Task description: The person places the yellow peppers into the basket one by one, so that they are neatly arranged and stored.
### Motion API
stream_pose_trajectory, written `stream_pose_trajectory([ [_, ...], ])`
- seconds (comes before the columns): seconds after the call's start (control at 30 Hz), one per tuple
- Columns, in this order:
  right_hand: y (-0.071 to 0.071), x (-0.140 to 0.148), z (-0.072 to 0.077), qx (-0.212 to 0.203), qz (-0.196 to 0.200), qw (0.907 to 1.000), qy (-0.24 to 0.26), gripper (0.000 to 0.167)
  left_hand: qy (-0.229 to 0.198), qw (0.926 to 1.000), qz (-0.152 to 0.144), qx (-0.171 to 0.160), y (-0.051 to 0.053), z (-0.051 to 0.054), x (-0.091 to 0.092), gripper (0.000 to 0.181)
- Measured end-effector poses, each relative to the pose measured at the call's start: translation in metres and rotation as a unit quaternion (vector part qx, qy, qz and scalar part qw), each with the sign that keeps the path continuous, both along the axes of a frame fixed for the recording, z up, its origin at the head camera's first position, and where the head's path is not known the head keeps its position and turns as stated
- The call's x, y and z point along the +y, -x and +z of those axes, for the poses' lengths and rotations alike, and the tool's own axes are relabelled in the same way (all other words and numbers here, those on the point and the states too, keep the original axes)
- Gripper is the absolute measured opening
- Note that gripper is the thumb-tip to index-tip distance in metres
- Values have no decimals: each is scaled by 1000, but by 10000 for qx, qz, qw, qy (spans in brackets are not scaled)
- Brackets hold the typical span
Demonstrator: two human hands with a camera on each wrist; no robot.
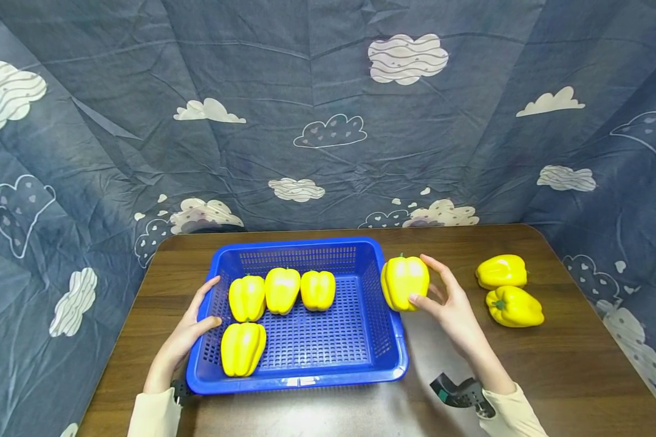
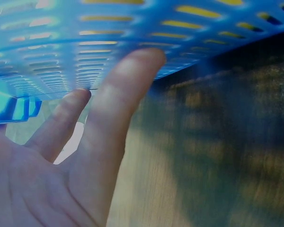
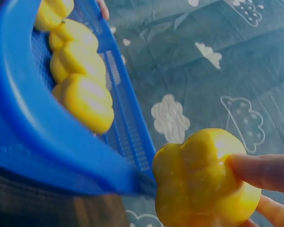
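My left hand (image 1: 181, 341) holds the left side of a blue plastic basket (image 1: 251, 386). In the head view its thumb and a finger reach over the rim, while in the left wrist view other fingers (image 2: 116, 97) lie against the slotted outer wall. Between thumb and fingers, my right hand (image 1: 455, 308) grips a yellow bell pepper (image 1: 406, 283), stem up, raised at the basket's right rim. Several yellow bell peppers sit inside the basket: three in a row, one a front-left bell pepper (image 1: 243, 349). The basket's right part shows its bare slotted floor.
Two more yellow bell peppers, a rear one (image 1: 502, 272) and a front one (image 1: 515, 307), lie close together at the right of the brown wooden table (image 1: 585, 370). A dark cloth with cloud prints (image 1: 262, 158) hangs behind the table's back edge.
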State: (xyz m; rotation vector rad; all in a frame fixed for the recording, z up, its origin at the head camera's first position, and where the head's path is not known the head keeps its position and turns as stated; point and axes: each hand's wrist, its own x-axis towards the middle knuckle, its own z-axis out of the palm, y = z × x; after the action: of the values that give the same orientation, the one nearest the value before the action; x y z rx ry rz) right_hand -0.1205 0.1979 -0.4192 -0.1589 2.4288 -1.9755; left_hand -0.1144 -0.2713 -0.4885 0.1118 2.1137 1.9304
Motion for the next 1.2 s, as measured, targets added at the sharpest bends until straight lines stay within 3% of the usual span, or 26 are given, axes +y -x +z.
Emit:
stream_pose_trajectory([
  [0.37, -15, -32, 0, -153, 336, 9991, 222, 71, 127, 9999, 42, -20, -1, 1, 0, 75],
  [0.77, -36, -93, -9, -92, 619, 9953, 736, 70, 41, 10000, 37, 22, 0, -1, 0, 75],
  [1.0, -42, -123, -6, -170, 727, 9950, 663, 69, 40, 10000, 35, 68, 0, -1, 0, 75],
  [1.2, -43, -140, -11, 32, 857, 9958, 328, 67, 129, 9999, 44, 93, 1, -2, 0, 75],
])
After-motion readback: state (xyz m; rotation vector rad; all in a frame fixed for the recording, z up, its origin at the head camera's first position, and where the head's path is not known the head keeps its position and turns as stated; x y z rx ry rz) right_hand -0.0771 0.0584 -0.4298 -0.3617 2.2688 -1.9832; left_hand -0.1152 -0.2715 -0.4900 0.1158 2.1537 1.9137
